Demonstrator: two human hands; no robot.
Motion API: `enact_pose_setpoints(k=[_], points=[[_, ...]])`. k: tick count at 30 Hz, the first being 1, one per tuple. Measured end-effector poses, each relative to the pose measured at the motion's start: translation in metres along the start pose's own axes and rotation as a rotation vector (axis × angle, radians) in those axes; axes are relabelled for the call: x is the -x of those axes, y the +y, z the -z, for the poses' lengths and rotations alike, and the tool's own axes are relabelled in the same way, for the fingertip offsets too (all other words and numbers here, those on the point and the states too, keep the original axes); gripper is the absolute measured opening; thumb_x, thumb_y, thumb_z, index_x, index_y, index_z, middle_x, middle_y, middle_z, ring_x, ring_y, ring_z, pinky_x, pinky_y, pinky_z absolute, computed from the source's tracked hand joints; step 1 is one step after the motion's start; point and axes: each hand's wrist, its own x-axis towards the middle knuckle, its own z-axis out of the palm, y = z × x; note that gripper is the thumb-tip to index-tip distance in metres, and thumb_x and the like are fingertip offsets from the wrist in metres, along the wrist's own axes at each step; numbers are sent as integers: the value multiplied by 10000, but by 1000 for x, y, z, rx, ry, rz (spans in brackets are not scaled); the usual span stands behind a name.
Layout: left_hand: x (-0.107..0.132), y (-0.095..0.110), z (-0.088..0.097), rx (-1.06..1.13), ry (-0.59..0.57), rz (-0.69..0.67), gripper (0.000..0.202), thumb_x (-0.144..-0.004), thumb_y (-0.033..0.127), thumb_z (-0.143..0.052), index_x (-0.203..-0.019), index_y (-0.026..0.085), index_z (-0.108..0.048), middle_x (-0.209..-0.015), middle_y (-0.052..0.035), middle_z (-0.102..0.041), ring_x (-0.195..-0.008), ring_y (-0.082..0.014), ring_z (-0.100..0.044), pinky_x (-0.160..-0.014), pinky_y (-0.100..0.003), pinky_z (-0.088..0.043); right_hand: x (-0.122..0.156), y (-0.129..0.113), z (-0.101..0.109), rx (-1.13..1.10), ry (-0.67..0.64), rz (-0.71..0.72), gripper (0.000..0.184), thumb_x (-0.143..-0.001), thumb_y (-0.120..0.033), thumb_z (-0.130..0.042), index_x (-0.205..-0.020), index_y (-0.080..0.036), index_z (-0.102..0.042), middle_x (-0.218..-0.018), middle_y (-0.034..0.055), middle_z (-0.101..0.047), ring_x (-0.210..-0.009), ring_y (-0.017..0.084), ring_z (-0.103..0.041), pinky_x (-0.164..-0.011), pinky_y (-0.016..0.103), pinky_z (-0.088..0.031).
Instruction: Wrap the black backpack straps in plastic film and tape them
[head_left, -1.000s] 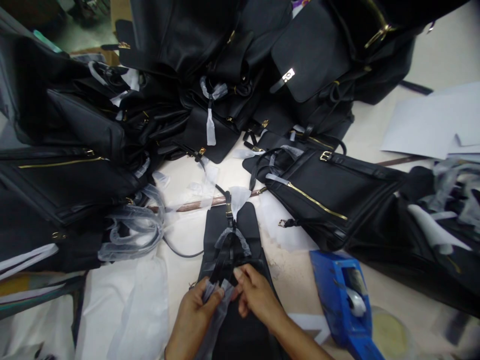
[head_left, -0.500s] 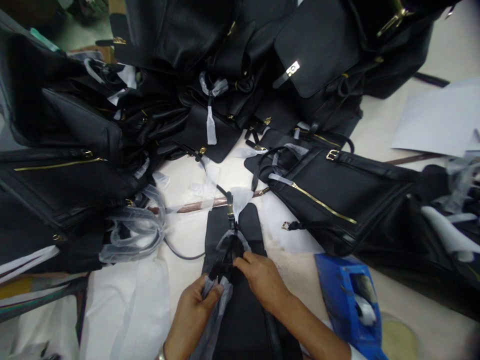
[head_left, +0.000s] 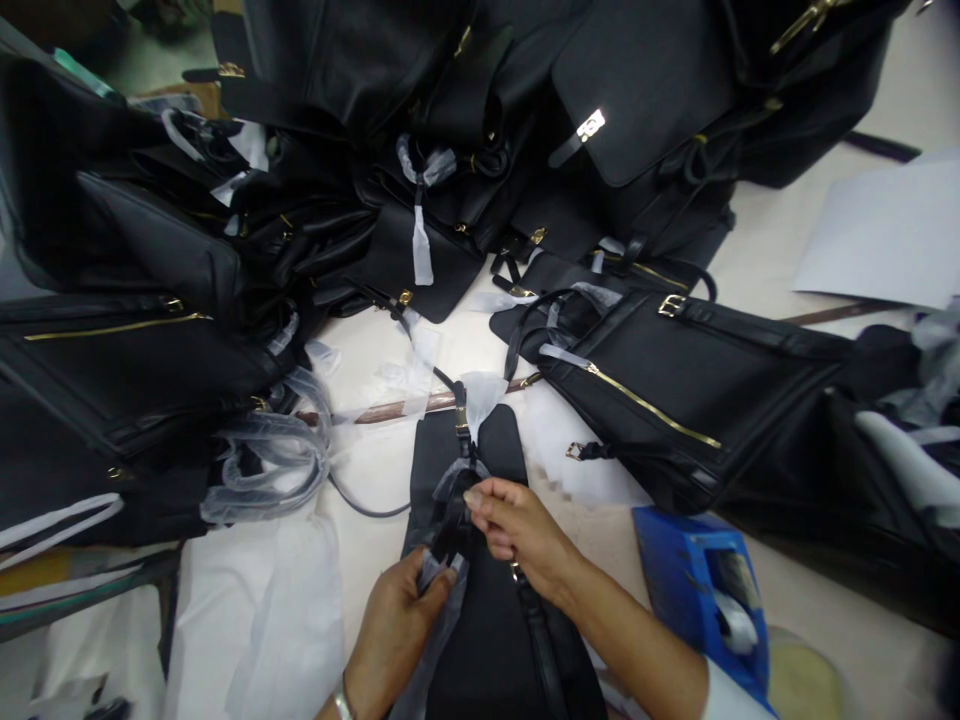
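A black bag (head_left: 487,650) lies lengthwise in front of me, its flap pointing away. My left hand (head_left: 397,620) is closed around a black strap covered in thin translucent wrap (head_left: 431,650), on the bag's left side. Just above the bag, my right hand (head_left: 521,530) is in a pinch beside the strap's dark upper part; what its fingertips hold is too small to make out. A second black strap (head_left: 541,640) with a gold fitting runs down the bag's right side. Past my fingers, a buckled tab (head_left: 461,415) with a piece of white wrap (head_left: 484,395) sits at the flap.
Black bags are heaped across the back (head_left: 420,70) and stand at left (head_left: 97,370) and right (head_left: 697,370). A blue tape dispenser (head_left: 675,570) is right of my forearm. Wrapped straps (head_left: 262,480) and white sheets (head_left: 255,600) lie to the left.
My right hand has risen slightly off the bag, its fingers now curled in a pinch. The right-side strap with its gold fitting has come into view. My left hand keeps its hold on the wrapped strap.
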Motion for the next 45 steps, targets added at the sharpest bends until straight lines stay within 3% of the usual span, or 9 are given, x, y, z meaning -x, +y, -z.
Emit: enact_pose_setpoints(k=[3, 9, 15, 22, 25, 28, 33, 39, 45], points=[[-1, 4, 1, 2, -11, -18, 174, -825, 350, -534, -830, 200, -622, -705, 31, -625, -634, -138, -502, -601, -194, -380, -1, 8, -7, -90, 43, -14, 292, -730, -386, -697, -737, -169, -502, -588, -79, -457, -405, 6, -226, -387, 170, -146], [-2, 10, 4, -7, -28, -31, 151, -828, 321, -531, -840, 197, -618, -743, 27, -645, -660, -139, -521, -628, -195, -390, -1, 8, -4, -197, 21, -76, 324, -774, -483, -628, -836, -180, -534, -621, -56, -512, -410, 15, -268, -395, 165, -185], [-5, 8, 4, -36, -12, -40, 166, -827, 322, -522, -812, 187, -616, -698, 23, -631, -628, -141, -519, -587, -202, -381, -4, 10, -13, -98, 61, -42, 235, -746, -347, -667, -765, -175, -507, -539, -89, -462, -374, 4, -229, -370, 163, -170], [-5, 14, 4, 72, -80, -95, 123, -828, 262, -499, -784, 191, -590, -753, 10, -672, -720, -168, -595, -683, -220, -426, 11, 23, -25, 168, 34, -134, 271, -733, -411, -646, -725, -181, -502, -453, -94, -471, -318, 26, -295, -329, 169, -203], [-6, 10, 4, 5, -42, -79, 130, -828, 285, -505, -800, 197, -597, -719, 25, -648, -663, -153, -560, -633, -211, -406, 3, 15, -15, 104, 30, -130, 346, -762, -514, -607, -766, -189, -488, -497, -79, -521, -320, 23, -299, -337, 168, -220], [-7, 7, 3, -31, -12, -59, 136, -812, 311, -530, -779, 197, -596, -683, 31, -624, -630, -146, -533, -598, -207, -393, -7, 11, -12, -6, 38, -165, 351, -730, -488, -655, -748, -191, -467, -507, -87, -502, -338, 11, -268, -349, 158, -216], [-8, 12, 3, 80, -77, -75, 124, -808, 292, -519, -787, 198, -596, -746, 14, -676, -710, -169, -596, -661, -223, -425, -2, 26, -23, 31, 34, -220, 285, -702, -376, -672, -695, -190, -456, -461, -98, -475, -323, 14, -271, -340, 156, -216], [-11, 15, 5, 77, -95, -59, 142, -814, 282, -505, -818, 183, -606, -773, 0, -683, -732, -176, -596, -687, -238, -429, -3, 27, -14, 5, -9, -297, 349, -744, -501, -635, -758, -170, -525, -481, -84, -497, -325, 10, -274, -348, 151, -236], [-16, 6, 5, 15, -95, -32, 142, -793, 277, -507, -770, 179, -608, -721, -1, -677, -679, -175, -591, -637, -240, -416, -11, 37, -19, 161, 57, -331, 209, -762, -330, -605, -682, -185, -477, -456, -83, -503, -291, 31, -301, -335, 171, -246]])
